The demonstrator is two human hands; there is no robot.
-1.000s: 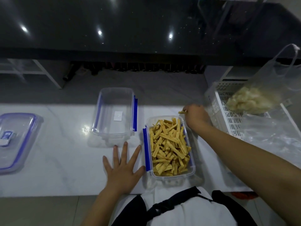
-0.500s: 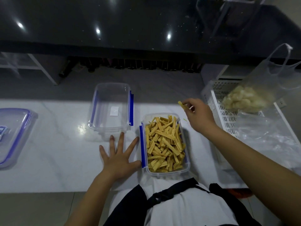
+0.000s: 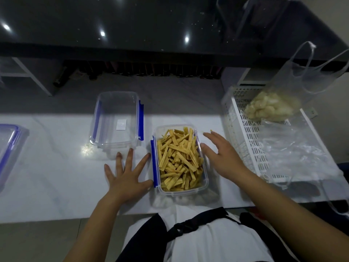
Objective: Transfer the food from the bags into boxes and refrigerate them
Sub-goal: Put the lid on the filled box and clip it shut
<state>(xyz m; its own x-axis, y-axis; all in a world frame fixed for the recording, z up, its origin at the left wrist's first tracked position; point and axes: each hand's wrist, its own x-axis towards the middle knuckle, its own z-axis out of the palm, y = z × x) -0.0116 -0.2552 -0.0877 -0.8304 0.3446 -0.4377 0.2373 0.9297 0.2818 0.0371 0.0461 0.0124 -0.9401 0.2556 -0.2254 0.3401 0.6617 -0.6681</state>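
A clear box with blue clips (image 3: 204,183) stands near the counter's front edge, filled with yellow food sticks (image 3: 179,157). My left hand (image 3: 126,174) lies flat on the counter with fingers spread, its thumb touching the box's left side. My right hand (image 3: 222,154) is open with straight fingers beside the box's right wall. One small stick piece (image 3: 211,131) lies by its fingertips. An empty clear box (image 3: 117,120) sits behind the left hand. A clear bag of pale food lumps (image 3: 270,106) stands in a white basket (image 3: 238,118) at the right.
A clear lid with a blue rim (image 3: 9,150) lies at the far left edge. Crumpled empty plastic bags (image 3: 294,150) fill the near part of the basket. A dark raised counter (image 3: 151,25) runs along the back. The white counter's front edge is near my body.
My right hand, which pinched a stick above the box's far right corner, has come down beside the box with fingers straightened. The left hand stays flat on the counter.
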